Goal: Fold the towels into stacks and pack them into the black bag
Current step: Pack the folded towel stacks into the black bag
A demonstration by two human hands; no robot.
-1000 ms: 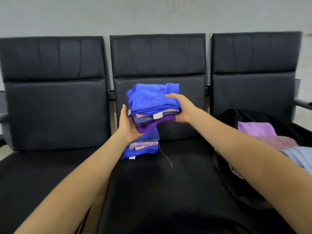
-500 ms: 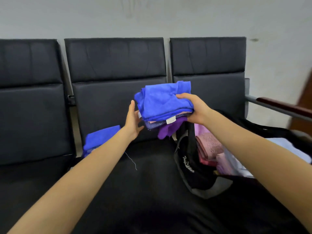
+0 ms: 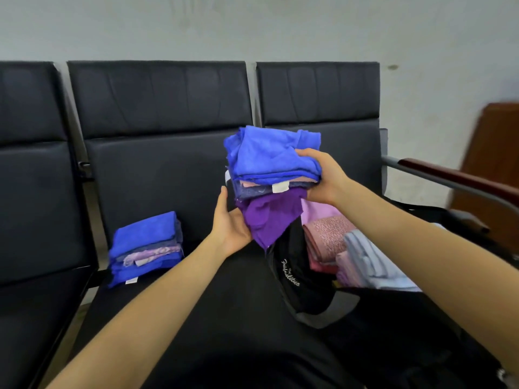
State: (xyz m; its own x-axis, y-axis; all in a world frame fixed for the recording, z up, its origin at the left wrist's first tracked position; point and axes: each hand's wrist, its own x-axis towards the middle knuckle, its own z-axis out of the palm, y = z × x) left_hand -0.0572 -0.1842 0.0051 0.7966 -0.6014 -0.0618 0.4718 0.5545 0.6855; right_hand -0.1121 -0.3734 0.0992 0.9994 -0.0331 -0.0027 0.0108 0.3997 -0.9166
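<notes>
At frame centre, our right hand clamps the towel stack and our left hand cups it below, above the black bag.

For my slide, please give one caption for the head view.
Both hands, left hand and right hand, carry a towel stack toward the black bag.
</notes>
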